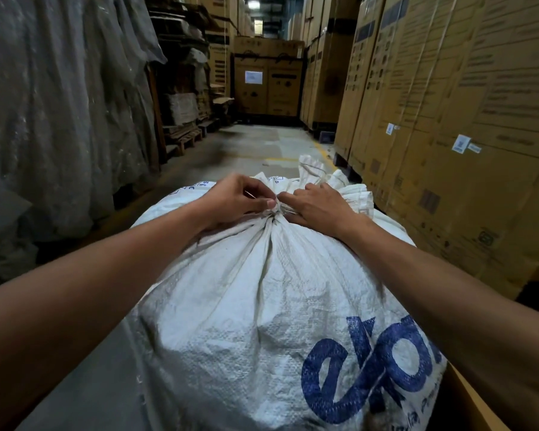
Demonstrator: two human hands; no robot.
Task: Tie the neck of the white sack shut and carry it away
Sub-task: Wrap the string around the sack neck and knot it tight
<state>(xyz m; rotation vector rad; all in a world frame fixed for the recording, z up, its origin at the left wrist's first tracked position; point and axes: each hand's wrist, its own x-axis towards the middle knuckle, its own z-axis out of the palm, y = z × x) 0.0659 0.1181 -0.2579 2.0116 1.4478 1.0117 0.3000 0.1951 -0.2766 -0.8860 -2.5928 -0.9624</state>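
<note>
Aisle: warehouse floor [262, 144] runs ahead, tall cardboard cartons [448, 104] stacked along the right, plastic-wrapped stuff [59, 104] on the left.
White sack [262, 306]: huge and stuffed full, sitting right in front of the person, blue lettering on the side. Can't see what's inside, the weave hides it.
Neck [273, 213]: bunched tight at the top, loose mouth fabric flopping out behind it.
Left hand [234, 200]: fingers closed, pinching at the gathered neck.
Right hand [318, 203]: fingers curled in, pressing on the fabric just beside the neck. Whether there's a cord in there, can't tell.
What could go wrong: if the knot isn't cinched hard, I'd guess the neck slips open once it's lifted, since the load looks heavy. Narrow aisle too, so it could snag on the cartons.
</note>
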